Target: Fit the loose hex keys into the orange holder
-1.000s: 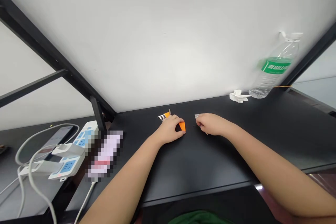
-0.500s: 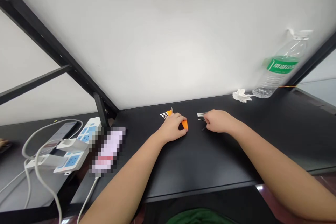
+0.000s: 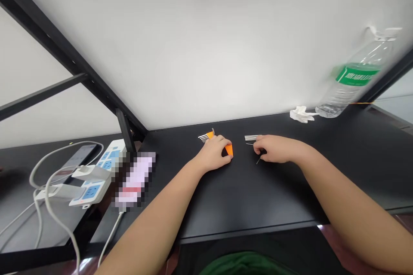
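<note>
My left hand is closed round an orange holder on the black tabletop. Several thin metal rods, which look like hex keys, stick out of the holder's far left side. To the right of it, my right hand is pinched on a small dark rod, probably a hex key, whose end pokes out below the fingertips. Beside those fingers a row of silver rods lies on the table, partly covered by the hand. One more thin rod lies just nearer than that row.
At the back right a large clear bottle with a green label stands by the wall, beside a crumpled tissue. On the left are a blurred-out phone on a cable, a power strip with chargers, and a black frame post.
My right hand has drawn slightly right, and the small dark rod under its fingers now stands out more. My left hand keeps its grip on the orange holder. The view has shifted slightly.
</note>
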`<state>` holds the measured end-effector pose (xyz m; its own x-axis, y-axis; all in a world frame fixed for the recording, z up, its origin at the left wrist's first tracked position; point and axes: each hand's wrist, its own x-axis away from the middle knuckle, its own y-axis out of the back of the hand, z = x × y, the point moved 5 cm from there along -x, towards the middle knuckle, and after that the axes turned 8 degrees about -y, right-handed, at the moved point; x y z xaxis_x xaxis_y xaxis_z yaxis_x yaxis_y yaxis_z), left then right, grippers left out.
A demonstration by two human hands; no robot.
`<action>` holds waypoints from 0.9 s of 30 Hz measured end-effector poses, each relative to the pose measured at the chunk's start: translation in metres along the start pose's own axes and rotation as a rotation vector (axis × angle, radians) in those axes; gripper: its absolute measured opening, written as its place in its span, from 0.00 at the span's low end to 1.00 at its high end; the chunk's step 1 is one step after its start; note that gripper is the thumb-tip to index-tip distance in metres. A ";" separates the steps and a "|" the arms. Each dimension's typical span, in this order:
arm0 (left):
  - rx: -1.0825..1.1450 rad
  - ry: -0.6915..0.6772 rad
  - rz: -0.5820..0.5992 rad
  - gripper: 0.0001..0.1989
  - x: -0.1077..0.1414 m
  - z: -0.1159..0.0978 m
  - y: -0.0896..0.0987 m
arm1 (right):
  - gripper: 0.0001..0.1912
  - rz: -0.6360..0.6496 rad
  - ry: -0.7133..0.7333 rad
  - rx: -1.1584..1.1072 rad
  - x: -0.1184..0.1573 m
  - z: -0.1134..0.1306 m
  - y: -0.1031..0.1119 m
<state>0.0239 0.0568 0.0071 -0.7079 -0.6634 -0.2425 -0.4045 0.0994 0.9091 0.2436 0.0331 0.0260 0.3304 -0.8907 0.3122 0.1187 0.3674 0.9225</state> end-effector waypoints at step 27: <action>-0.030 -0.002 0.013 0.18 -0.002 -0.003 0.000 | 0.04 -0.392 -0.131 0.102 -0.026 -0.013 0.006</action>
<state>0.0268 0.0555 0.0089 -0.7141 -0.6608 -0.2312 -0.3779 0.0859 0.9219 0.2473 0.0622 0.0204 0.1561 -0.9867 -0.0461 0.1165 -0.0279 0.9928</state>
